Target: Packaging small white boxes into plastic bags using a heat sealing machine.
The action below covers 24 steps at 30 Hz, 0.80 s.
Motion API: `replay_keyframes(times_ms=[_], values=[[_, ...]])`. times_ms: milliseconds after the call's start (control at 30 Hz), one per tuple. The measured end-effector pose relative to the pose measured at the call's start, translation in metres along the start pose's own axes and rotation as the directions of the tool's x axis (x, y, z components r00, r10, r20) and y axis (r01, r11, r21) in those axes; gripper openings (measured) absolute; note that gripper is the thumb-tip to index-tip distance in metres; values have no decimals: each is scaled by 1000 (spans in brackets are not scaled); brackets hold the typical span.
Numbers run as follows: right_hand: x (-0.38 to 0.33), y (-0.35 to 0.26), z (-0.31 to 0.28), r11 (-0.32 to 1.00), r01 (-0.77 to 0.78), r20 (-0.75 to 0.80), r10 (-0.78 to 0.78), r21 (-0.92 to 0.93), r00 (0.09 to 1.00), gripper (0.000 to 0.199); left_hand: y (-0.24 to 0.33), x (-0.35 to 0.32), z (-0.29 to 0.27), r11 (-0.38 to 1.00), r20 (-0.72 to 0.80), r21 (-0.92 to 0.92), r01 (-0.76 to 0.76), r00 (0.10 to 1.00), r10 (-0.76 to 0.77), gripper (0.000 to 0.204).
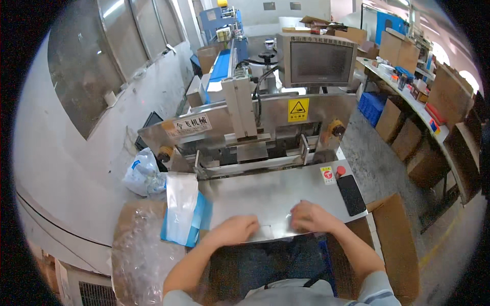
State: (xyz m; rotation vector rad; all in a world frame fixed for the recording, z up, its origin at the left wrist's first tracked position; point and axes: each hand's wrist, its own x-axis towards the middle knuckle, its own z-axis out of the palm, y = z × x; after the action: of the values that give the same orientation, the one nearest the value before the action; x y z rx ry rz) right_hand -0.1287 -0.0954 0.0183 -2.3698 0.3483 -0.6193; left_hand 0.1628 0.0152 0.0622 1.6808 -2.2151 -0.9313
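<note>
My left hand [235, 230] is over the near edge of a steel worktop [245, 191], its fingers curled in and pressed together. Across from it, my right hand [312, 217] also has bent, closed fingers, slightly blurred. Between the hands lies a faint, shiny patch with thin outlines; whether it is clear film or only a reflection I cannot make out. Anything in the fingers is too small or hidden to name. Left of my left hand, a stack of silvery-white flat pouches [181, 209] rests in a blue open box [203, 211].
Behind the worktop stands a steel machine [224, 130] with a screen [321, 62]. A red button [341, 171] and black phone [352, 195] are at the right. Clear plastic bags [143, 260] fill a carton at the left; another open carton [400, 245] stands right.
</note>
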Motion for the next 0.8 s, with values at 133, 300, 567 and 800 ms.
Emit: replay_keyframes(times_ms=[133,300,567,800], values=[[47,46,7,988,-155,-53,153,-24,987,23,-94,65,-9,998,-8,-25,51,999,-51,29],[113,104,8,914,-365,-48,363,-175,931,25,-156,128,-61,959,46,-262,105,994,-96,33],[182,178,-47,913,-339,-77,330,-227,941,25,-149,210,-122,919,54,-280,278,960,-274,47],[226,90,36,836,-171,-106,135,-521,985,47,-261,184,-76,837,-479,-535,-115,857,-189,33]])
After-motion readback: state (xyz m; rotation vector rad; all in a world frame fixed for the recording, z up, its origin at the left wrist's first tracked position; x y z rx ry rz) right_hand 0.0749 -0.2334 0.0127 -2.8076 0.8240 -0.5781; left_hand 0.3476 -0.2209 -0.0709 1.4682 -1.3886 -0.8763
